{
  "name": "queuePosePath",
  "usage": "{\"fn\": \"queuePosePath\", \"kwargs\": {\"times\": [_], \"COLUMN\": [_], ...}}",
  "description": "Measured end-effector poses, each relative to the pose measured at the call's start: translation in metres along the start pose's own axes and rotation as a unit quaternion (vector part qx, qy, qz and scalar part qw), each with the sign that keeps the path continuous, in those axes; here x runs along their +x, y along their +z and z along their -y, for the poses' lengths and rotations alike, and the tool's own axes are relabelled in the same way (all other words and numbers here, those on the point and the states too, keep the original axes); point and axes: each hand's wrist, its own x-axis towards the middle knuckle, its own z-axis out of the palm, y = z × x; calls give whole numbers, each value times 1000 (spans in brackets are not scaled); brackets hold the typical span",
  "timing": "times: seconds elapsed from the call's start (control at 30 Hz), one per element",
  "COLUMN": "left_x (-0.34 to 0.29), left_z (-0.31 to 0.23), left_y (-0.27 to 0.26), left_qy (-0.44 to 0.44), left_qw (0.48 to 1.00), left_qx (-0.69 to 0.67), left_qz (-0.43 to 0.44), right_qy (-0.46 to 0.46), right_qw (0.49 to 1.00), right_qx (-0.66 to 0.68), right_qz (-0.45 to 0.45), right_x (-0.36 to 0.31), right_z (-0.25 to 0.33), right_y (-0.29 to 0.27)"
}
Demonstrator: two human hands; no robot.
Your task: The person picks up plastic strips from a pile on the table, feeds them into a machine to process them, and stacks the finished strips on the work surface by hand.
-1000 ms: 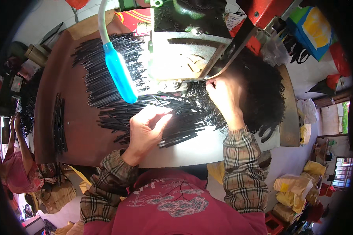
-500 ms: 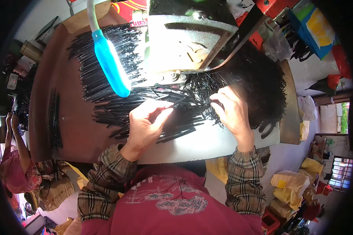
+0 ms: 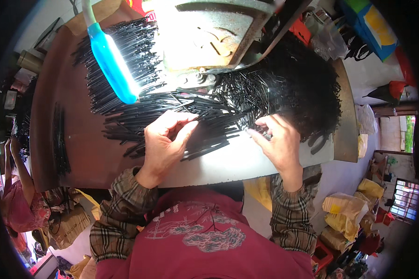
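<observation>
My left hand (image 3: 166, 146) is over the front pile of thin black rods (image 3: 209, 137), with thumb and forefinger pinched together. Whatever lies between those fingertips is too small to make out. To its right, my right hand (image 3: 280, 146) hovers beside the pile's right end, thumb and forefinger a little apart with nothing visible between them. A denser tangle of short black pieces (image 3: 246, 90) lies just beyond it, under the metal machine head (image 3: 214, 42).
Rods lie in a neat stack (image 3: 121, 69) at the far left, below a blue-cased lamp (image 3: 111, 69). A big dark heap (image 3: 307, 88) covers the table's right side. A small rod bundle (image 3: 60, 139) sits near the left edge. Another person (image 3: 21, 200) works at far left.
Both hands have drawn slightly back toward me, away from the rods. The whole view has shifted a little, so the machine and lamp appear higher and further left.
</observation>
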Motion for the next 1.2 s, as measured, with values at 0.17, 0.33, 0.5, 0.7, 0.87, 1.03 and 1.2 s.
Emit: {"fn": "queuePosePath", "kwargs": {"times": [0.17, 0.33, 0.5, 0.7, 0.87, 1.03, 1.2], "left_x": [1, 2, 17, 31, 43, 43, 42], "left_z": [4, -7, -13, -12, -4, 5, 9], "left_y": [7, 11, 33, 20, -8, -15, -16], "left_qy": [49, 64, 113, 35, 71, 71, 54], "left_qw": [999, 996, 989, 998, 991, 988, 990], "left_qx": [1, 51, 88, 6, 109, 130, 118], "left_qz": [9, 35, 39, 50, -38, -50, -46], "right_qy": [-18, -59, -118, -32, 16, -65, -49], "right_qw": [1000, 993, 986, 864, 927, 963, 962], "right_qx": [-15, -89, 105, 494, 374, 257, 265], "right_qz": [-11, -52, -50, -89, -8, -50, -32], "right_x": [-8, 0, 10, 44, 51, 55, 58], "right_z": [-10, 10, 46, 56, 59, 70, 68], "right_y": [3, -25, -8, 47, 56, 66, 75]}}
